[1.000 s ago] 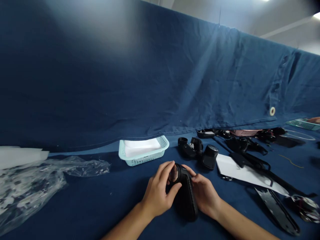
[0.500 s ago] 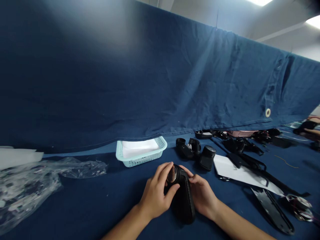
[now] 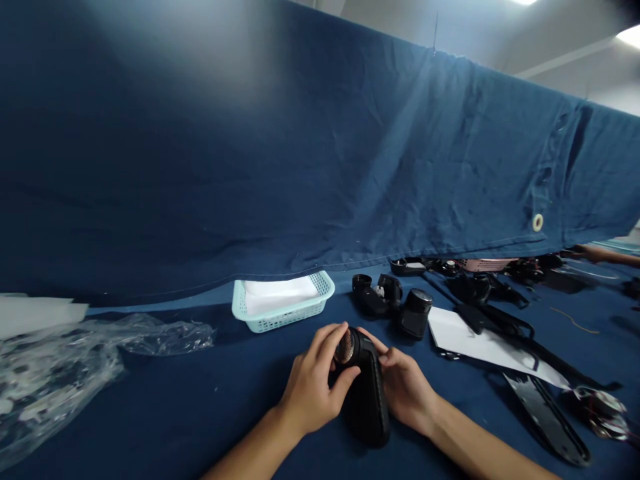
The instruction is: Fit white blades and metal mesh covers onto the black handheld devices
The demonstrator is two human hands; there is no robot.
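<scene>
A black handheld device point(image 3: 367, 410) with a thick body stands between my hands, just above or on the blue cloth; I cannot tell which. Its round head carries a perforated, copper-coloured face point(image 3: 345, 348) that points left. My left hand point(image 3: 313, 390) curls around this head, fingers over the top and thumb below the face. On the other side, my right hand point(image 3: 407, 393) holds the device near the joint of head and body, with part of its fingers hidden behind. Black cylindrical parts point(image 3: 416, 313) lie beyond my right hand.
A pale blue basket point(image 3: 287, 320) with white paper inside stands behind my hands. Clear plastic bags point(image 3: 60, 380) lie left. White paper point(image 3: 465, 337), black strips, a long black shell point(image 3: 547, 417) and wired parts point(image 3: 597, 410) spread right. A blue curtain point(image 3: 300, 147) hangs ahead. Another person's arm point(image 3: 605, 255) reaches in far right.
My hands and the device keep almost the same pose. At the far right, the other person's arm has shifted, and the dark object by it no longer shows there.
</scene>
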